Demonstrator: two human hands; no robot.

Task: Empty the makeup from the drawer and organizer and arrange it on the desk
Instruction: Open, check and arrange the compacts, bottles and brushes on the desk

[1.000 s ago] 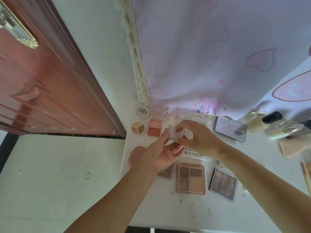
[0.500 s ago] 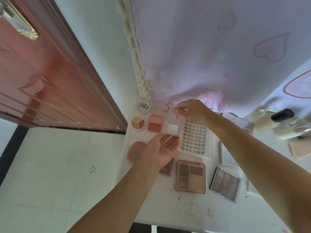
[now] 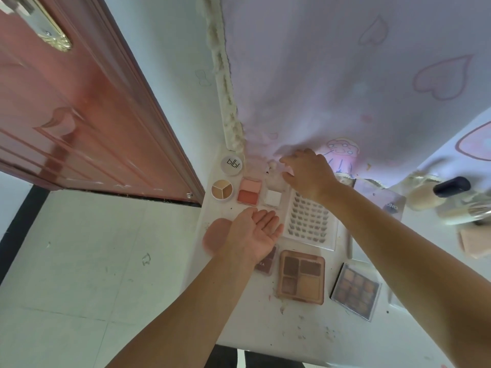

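Observation:
Makeup lies in rows on the white desk: a round lidded compact, a three-shade round pot, a pink and coral blush duo, a small clear case with a white square, a false-lash tray, a four-pan palette and a nine-pan palette. My left hand hovers palm up and holds nothing, just in front of the white case. My right hand reaches to the back behind that case, fingers bent down; what they touch is hidden.
A pink puff and a dark small palette lie partly under my left hand. A silver compact, bottles and a beige pad stand at the right. A heart-print cloth hangs behind; a red door is at the left.
The small clear case, held between both hands a second ago, now lies on the desk beside the blush duo. My right hand moved back toward the cloth; my left hand opened, palm up.

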